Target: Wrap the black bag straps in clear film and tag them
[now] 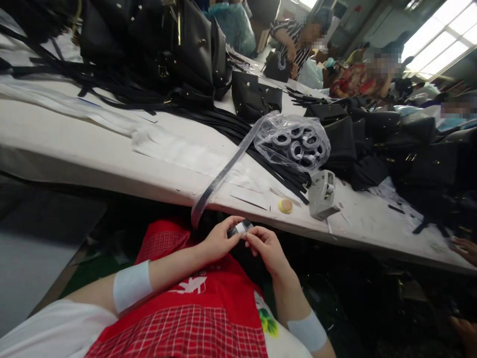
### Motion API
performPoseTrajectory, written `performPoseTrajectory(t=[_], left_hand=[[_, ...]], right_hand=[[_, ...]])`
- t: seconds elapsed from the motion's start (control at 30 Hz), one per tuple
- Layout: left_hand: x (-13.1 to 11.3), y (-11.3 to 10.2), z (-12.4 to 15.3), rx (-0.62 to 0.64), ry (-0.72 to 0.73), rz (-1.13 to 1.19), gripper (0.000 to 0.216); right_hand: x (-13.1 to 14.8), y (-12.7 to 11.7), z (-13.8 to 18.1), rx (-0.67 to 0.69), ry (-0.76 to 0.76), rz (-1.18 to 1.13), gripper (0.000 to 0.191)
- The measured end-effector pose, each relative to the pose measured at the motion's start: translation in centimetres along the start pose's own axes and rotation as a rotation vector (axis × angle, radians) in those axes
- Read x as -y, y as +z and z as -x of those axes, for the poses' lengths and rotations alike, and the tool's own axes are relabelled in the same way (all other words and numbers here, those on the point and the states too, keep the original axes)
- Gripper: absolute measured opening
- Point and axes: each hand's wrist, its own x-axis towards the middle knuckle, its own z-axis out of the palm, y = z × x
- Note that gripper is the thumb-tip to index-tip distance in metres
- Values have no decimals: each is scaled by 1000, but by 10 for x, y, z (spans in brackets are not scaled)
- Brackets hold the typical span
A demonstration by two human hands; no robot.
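Observation:
My left hand (219, 240) is closed around the end of a black strap (219, 176), pinching it just below the table edge. A pale strip of tape or backing (241, 228) shows on that strap end. My right hand (266, 247) is closed in a pinch on the same pale strip, fingertips touching those of the left hand. The strap curves up from my hands over the white table (93, 149) toward a clear bag of tape rolls (294, 141). Both hands hover over my lap, above a red checked apron (194, 318).
A grey tape dispenser (323, 194) and a small yellow round piece (285, 205) lie near the table edge. Black bags (179, 44) and a bundle of black straps (238, 129) cover the far side. Other people work at the far end, and another person's hand (465, 247) is at right.

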Motion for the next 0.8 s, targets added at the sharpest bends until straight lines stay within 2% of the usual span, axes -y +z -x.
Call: performPoseTrajectory(t=[0.47, 0.67, 0.8], left_hand=[[-5, -4, 3, 18, 47, 23, 34], [-6, -3, -3, -161, -36, 111, 29], [-11, -6, -1, -177, 42, 43, 30]], right_hand=[[-19, 8, -7, -119, 137, 113, 37], [-19, 11, -7, 50, 149, 26, 31], [-16, 13, -10, 67, 136, -37, 31]])
